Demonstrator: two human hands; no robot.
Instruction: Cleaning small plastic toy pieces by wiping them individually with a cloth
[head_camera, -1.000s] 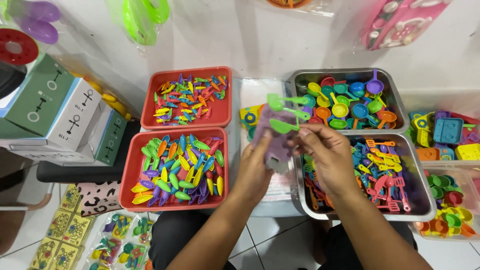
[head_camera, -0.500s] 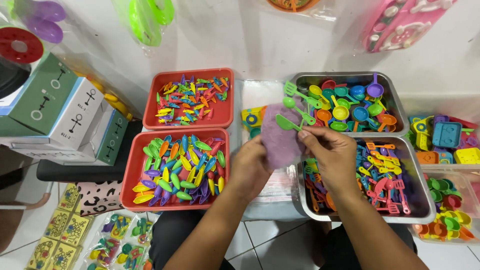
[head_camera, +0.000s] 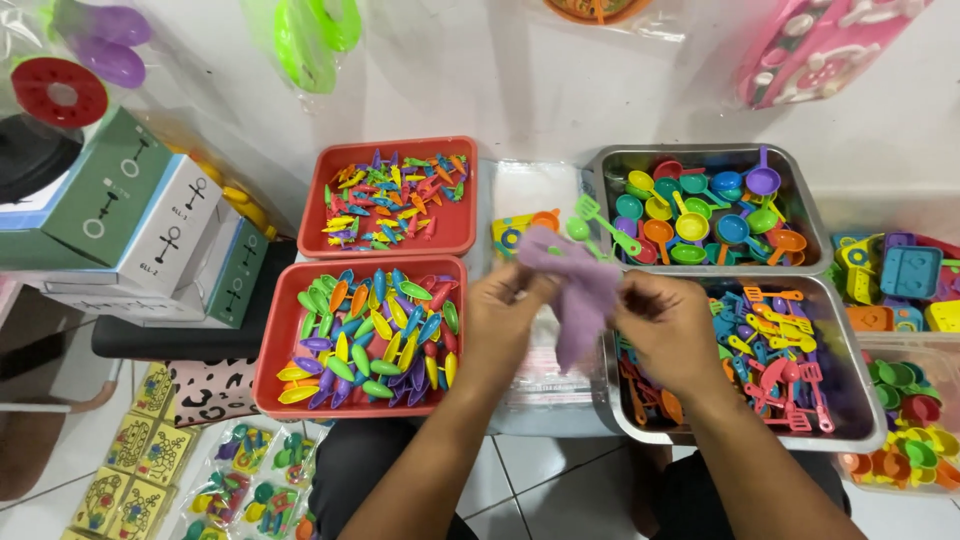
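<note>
Both hands (head_camera: 590, 320) grasping purple tray (head_camera: 575, 275), now lower, green utensils (head_camera: 600, 222) tilted away.

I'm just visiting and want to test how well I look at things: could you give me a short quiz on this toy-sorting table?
1. True or false: the left hand and right hand both grip the purple toy piece.
2. What colour are the small utensils sticking up behind that piece? A red, B green, C black.
3. What fills the upper metal tray: knives, or little pans and ladles?

Key:
1. True; both hands pinch it between them.
2. B, green; a fork shape shows.
3. Little pans and ladles in mixed colours; the near red tray holds leaf-shaped pieces, and the lower metal tray holds small spatulas.
</note>
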